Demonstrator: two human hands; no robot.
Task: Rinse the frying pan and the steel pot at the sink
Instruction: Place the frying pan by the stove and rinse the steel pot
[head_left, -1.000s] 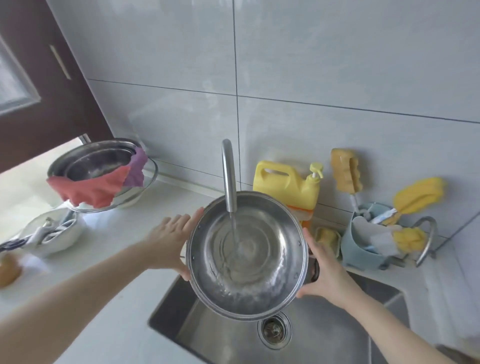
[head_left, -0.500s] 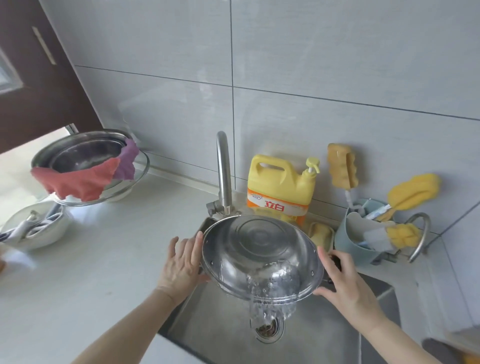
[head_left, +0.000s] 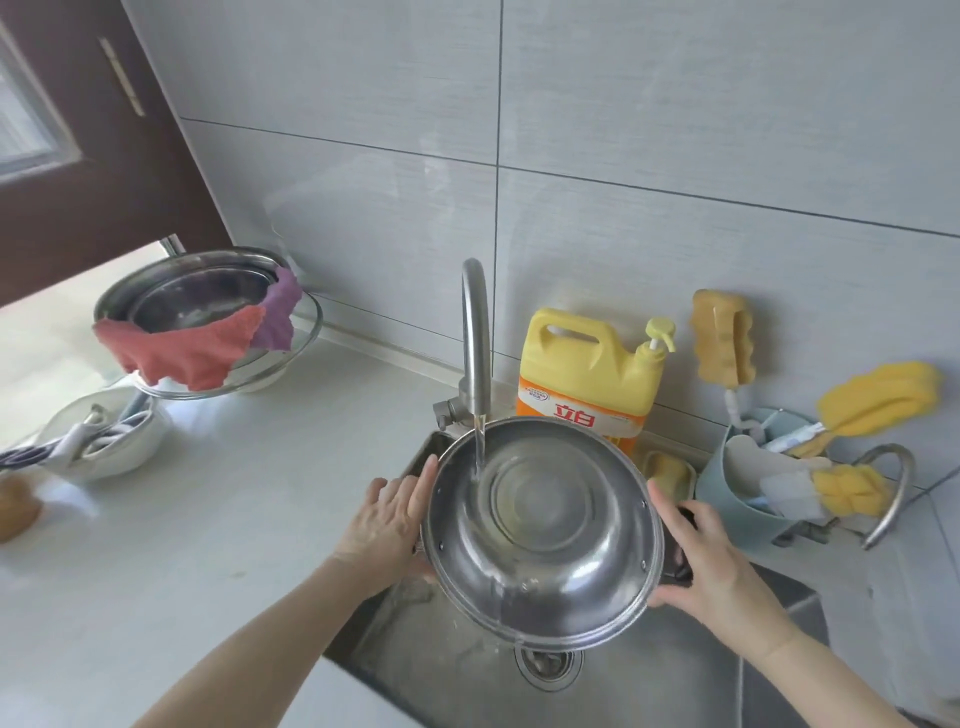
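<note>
Pot (head_left: 545, 525) is held over the sink (head_left: 649, 670), tilted with its open side toward the camera, under the tap (head_left: 475, 343). A thin stream of water from the spout strikes the inside of the pot left of centre. Left hand (head_left: 387, 519) lies against the pot's left rim, fingers straight and pressed to the steel. Right hand (head_left: 711, 566) grips the right side, fingers curled round a dark handle there. Drain (head_left: 545, 665) shows just below the pot. Yellow jug (head_left: 592, 374) stands behind the pot against the tiled wall. Blue caddy (head_left: 737, 499) with yellow sponges sits to the right. On the counter (head_left: 208, 519) to the left, a steel bowl (head_left: 197, 296) carries a red cloth (head_left: 182, 348) over its rim.
</note>
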